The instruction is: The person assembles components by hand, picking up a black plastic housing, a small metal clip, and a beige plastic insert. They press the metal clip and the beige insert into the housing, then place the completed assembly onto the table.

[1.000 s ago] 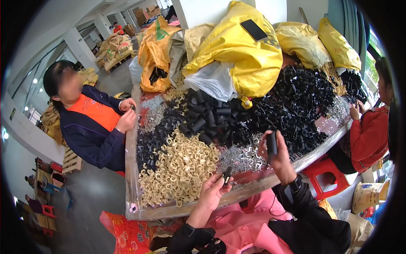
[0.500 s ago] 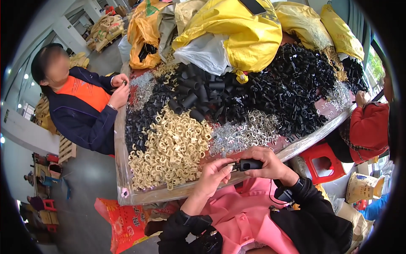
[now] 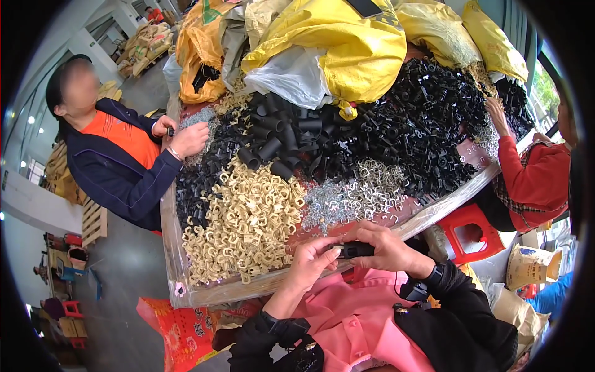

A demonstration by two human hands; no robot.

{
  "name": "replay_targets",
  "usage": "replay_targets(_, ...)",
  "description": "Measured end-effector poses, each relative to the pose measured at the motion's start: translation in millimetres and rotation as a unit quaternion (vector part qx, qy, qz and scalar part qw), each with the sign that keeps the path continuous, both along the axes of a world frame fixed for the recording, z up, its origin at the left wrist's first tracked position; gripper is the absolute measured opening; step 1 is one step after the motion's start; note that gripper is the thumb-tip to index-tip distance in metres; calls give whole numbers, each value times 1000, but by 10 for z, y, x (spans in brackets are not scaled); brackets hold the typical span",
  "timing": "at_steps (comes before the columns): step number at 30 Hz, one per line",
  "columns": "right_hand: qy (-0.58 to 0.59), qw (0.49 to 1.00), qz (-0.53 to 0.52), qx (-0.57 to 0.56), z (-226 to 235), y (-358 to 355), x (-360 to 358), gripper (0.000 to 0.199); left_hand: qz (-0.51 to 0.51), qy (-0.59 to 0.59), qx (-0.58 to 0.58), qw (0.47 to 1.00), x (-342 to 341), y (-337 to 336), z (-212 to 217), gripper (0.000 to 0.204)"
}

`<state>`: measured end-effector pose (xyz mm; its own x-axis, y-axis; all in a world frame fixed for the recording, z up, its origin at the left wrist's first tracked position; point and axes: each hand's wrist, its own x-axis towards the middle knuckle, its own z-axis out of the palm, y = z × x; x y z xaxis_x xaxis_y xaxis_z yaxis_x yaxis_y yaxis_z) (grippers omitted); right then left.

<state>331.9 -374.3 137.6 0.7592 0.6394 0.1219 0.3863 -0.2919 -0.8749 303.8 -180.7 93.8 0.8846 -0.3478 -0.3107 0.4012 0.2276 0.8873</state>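
At the worktop's (image 3: 207, 294) near edge, the left hand (image 3: 312, 261) and right hand (image 3: 389, 251) are gripping opposite ends of a black cylindrical part (image 3: 358, 249), right of the beige clips (image 3: 245, 226). They are apparently fitting it; the next move is calling for steady alignment.

Head-mounted, we look down through a fisheye on our left hand (image 3: 308, 263) and right hand (image 3: 389, 249) close below, the wood-rimmed table (image 3: 434, 211) bowing outward beyond them.
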Motion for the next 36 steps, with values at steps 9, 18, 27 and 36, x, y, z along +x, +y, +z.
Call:
replay_targets(9,-14,999,-14,32,-133,54,-93,46,6,15,21,1000,-23,-68,38,29)
replay_targets(18,7,980,152,131,-132,-43,-12,73,9,72,-60,996,-20,-40,1,32)
replay_targets(27,39,981,98,165,-301,-95,-103,75,-2,26,-159,987,-65,-221,34,48)
replay_targets(36,-5,976,2,219,-269,-119,-142,68,-19,101,-170,980,-42,-366,80,45)
